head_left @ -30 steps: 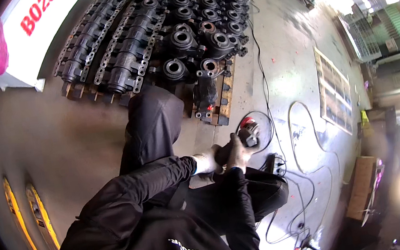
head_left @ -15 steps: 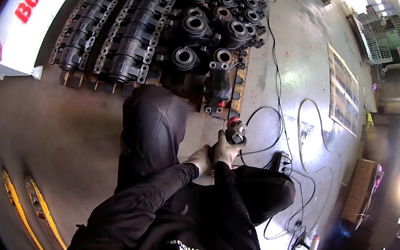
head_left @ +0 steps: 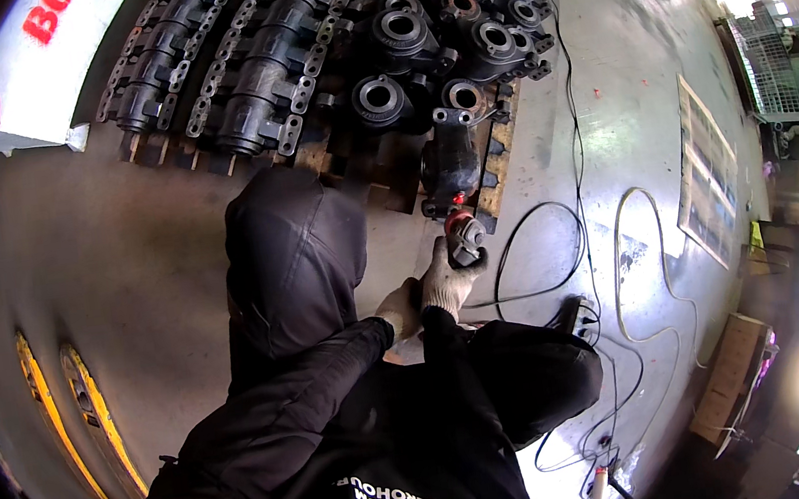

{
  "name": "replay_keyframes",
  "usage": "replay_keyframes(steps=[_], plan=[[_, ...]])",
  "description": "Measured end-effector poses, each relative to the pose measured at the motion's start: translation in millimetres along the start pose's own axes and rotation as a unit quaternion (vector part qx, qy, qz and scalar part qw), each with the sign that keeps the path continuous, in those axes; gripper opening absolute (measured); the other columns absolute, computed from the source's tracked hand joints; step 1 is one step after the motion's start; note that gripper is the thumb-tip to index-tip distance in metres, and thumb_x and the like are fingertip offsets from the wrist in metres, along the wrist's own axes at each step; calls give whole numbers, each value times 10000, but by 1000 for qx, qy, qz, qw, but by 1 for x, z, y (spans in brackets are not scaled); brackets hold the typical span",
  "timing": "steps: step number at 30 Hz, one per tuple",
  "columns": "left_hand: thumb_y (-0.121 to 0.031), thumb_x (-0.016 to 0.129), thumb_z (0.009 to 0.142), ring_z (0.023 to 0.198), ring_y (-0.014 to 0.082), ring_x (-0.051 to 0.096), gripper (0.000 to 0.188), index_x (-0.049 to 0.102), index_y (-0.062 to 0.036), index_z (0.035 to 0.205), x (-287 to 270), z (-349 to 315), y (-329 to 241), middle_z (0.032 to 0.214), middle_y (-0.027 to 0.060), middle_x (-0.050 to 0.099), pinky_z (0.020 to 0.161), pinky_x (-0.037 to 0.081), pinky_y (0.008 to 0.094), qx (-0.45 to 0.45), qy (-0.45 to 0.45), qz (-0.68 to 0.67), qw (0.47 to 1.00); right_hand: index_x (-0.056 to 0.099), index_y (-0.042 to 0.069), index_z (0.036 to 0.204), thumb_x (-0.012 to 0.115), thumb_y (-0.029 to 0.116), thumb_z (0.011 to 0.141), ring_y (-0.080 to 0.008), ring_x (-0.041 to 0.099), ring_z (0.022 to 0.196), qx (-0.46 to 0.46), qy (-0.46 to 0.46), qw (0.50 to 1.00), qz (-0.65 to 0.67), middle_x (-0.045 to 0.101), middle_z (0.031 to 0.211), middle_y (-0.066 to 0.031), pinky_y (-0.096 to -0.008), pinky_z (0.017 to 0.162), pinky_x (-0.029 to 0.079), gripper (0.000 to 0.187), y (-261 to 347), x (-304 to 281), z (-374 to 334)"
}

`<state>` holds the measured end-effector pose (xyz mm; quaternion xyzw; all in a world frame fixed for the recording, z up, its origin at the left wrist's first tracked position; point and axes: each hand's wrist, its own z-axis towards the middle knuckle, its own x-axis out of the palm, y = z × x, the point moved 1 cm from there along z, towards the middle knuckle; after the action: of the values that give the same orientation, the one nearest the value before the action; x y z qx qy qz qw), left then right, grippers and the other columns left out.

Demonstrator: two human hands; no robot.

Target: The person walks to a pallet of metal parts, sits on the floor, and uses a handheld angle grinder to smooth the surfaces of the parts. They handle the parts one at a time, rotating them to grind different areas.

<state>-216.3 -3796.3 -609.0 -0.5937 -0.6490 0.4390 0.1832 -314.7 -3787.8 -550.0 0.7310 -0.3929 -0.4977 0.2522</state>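
Both my hands wear pale knit gloves and grip a corded angle grinder [head_left: 466, 236] with a metal head and a reddish disc end. My right hand [head_left: 446, 282] wraps round it just behind the head. Further back, my left hand [head_left: 401, 311] is closed on its body, which is mostly hidden by the hands and sleeves. The disc end is at the near end of a black cast metal part [head_left: 451, 164]; whether they touch I cannot tell. A bright red spot shows on that part, beside the disc.
Rows of black castings [head_left: 380, 101] cover a wooden pallet [head_left: 499, 161] ahead. Black cables [head_left: 578, 226] loop over the floor at right, near a power strip [head_left: 585, 318]. Yellow forks [head_left: 99, 420] lie at left. A wooden frame [head_left: 707, 171] and cardboard box [head_left: 734, 377] are at right.
Both hands have moved the grinder forward, bringing its disc end from a short gap up to the near end of the black casting. The view has shifted slightly.
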Motion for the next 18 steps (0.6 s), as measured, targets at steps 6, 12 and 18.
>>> replay_keyframes(steps=[6, 12, 18], plan=[[-264, 601, 894, 1129, 445, 588, 427, 469, 39, 1165, 1, 6, 7, 1148, 301, 625, 906, 490, 456, -38, 6, 5, 999, 264, 58, 1479, 736, 412, 841, -335, 541, 1257, 24, 14, 999, -32, 543, 1353, -234, -398, 1042, 406, 869, 10, 2, -3], [-271, 627, 874, 1115, 445, 594, 454, 463, 40, 1160, 10, 11, 19, 1133, 305, 626, 896, 491, 461, -12, -11, -26, 1000, 264, 57, 1484, 743, 382, 841, -335, 538, 1263, 15, 28, 999, -27, 524, 1380, -228, -394, 1051, 401, 865, 9, 5, -1], [-268, 644, 857, 1100, 451, 597, 452, 473, 30, 1152, 22, 19, 33, 1103, 307, 631, 886, 489, 465, 3, 6, -2, 1000, 263, 49, 1488, 741, 383, 838, -323, 542, 1258, 24, 12, 999, -24, 527, 1377, -230, -388, 1050, 404, 874, -1, 4, 3]])
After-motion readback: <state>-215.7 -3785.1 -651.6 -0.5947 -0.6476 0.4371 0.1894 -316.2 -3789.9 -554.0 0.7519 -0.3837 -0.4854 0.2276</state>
